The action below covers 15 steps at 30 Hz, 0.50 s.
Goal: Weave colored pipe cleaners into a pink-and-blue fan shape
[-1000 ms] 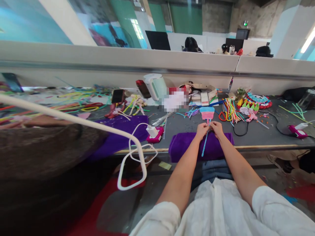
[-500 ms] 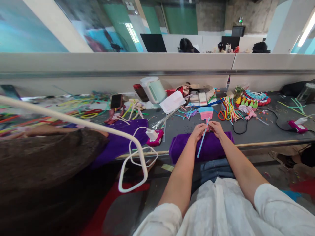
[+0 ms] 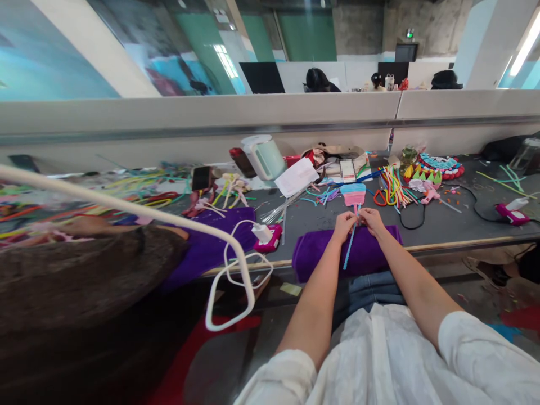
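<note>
Over a rolled purple cloth (image 3: 314, 256), my left hand (image 3: 345, 226) and my right hand (image 3: 372, 221) work close together, fingertips pinched. Between them runs a light blue fuzzy pipe cleaner (image 3: 349, 248), its long end hanging down over the cloth. Both hands appear closed on it, though the fingers cover the exact grip. Just beyond my fingertips lies a flat piece in blue and pink bands (image 3: 353, 195), with a narrow pink stem reaching down to my hands.
Several colourful pipe cleaners (image 3: 395, 188) and red-handled scissors (image 3: 379, 197) lie right of centre. A pale kettle (image 3: 264, 157) stands behind. Left are a magenta power socket (image 3: 270, 238), a white curved tube (image 3: 169, 216) and a co-worker's dark sleeve (image 3: 105, 270).
The hanging end of the blue pipe cleaner has swung slightly to the right and is steeper. My hands stay pinched in nearly the same place. The co-worker's hand at left has shifted.
</note>
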### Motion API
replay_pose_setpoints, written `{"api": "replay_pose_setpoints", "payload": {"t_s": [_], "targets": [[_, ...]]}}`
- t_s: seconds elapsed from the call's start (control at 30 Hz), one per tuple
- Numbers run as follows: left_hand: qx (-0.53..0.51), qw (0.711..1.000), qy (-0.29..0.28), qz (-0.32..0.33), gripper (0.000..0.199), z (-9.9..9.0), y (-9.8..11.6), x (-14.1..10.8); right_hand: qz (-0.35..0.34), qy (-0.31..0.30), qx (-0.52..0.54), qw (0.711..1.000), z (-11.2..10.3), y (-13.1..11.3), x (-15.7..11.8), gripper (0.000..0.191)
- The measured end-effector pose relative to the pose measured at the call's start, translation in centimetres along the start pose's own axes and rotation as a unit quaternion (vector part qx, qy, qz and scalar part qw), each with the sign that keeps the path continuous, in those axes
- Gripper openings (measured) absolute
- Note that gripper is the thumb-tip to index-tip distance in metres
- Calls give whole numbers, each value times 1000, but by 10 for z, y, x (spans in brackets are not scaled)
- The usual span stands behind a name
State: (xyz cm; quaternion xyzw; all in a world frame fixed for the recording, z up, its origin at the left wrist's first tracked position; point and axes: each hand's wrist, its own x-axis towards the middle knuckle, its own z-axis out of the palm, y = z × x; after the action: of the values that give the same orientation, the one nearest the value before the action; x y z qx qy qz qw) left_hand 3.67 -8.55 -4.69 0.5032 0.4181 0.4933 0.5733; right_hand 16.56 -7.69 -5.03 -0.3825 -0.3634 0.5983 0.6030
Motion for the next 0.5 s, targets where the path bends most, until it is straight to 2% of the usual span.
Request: {"api": "replay_pose_setpoints", "payload": {"t_s": [0.17,0.5], "targets": [[-53,996,-56,-48,34,-8,8,-4,9,-26,12,1000,0,-5,-3,35],[-77,995,-36,-47,30,-7,9,-5,39,-50,16,998,0,-4,-4,42]]}}
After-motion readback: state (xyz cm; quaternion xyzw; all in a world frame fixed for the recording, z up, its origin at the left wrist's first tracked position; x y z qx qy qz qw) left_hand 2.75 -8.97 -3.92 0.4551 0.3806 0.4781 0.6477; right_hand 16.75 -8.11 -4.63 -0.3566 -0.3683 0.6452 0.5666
